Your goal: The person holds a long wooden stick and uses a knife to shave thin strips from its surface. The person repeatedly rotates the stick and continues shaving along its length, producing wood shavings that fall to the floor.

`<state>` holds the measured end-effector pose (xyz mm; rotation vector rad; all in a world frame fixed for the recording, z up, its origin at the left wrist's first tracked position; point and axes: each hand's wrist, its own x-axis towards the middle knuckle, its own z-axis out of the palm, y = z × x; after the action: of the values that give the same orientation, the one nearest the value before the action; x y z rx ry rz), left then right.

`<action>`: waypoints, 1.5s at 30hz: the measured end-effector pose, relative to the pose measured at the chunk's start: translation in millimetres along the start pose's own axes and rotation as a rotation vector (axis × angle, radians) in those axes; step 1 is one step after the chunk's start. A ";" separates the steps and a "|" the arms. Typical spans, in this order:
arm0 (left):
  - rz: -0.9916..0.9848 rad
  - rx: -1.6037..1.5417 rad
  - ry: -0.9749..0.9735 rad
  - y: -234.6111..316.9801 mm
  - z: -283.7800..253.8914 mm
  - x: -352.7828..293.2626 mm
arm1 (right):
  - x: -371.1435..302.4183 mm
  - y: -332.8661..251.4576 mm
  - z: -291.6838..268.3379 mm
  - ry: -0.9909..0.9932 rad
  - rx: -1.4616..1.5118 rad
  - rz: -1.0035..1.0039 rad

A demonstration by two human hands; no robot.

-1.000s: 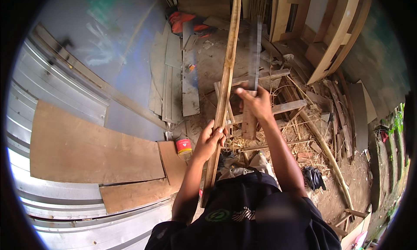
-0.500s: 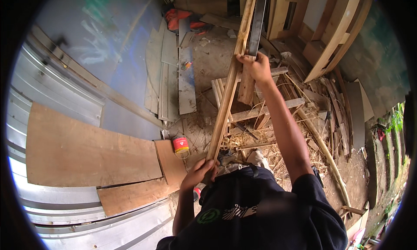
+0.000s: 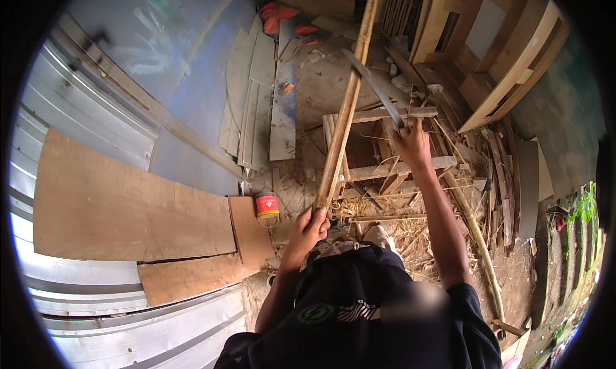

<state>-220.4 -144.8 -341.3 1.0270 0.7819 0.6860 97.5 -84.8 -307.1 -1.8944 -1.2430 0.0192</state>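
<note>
In my left hand, fingers wrapped round it, is the near end of a long bamboo strip. The strip slants up and away past the top of the view. My right hand is closed on the handle of a machete, well to the right of the strip. Its long grey blade points up and to the left, and the tip end overlaps the strip in view. Whether blade and strip touch, I cannot tell. Most of the handle is hidden in my fist. Below the blade stands a low wooden trestle.
Straw-like shavings litter the ground by my feet. A red and yellow can stands at left, beside plywood sheets. Scrap boards and a wooden frame line the right side. A pole lies at right.
My right hand has come off the strip and moved right and nearer, now gripping the machete's handle. The blade has swung to slant leftward. My left hand has risen slightly with the strip.
</note>
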 end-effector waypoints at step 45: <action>-0.111 0.057 0.020 19.5 49.4 -4.9 | -12.1 3.1 6.9 -0.490 -0.490 -0.119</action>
<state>-184.8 -165.1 -307.1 1.0217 0.8732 0.5825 90.7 -90.0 -318.5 -2.3149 -1.8178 0.1324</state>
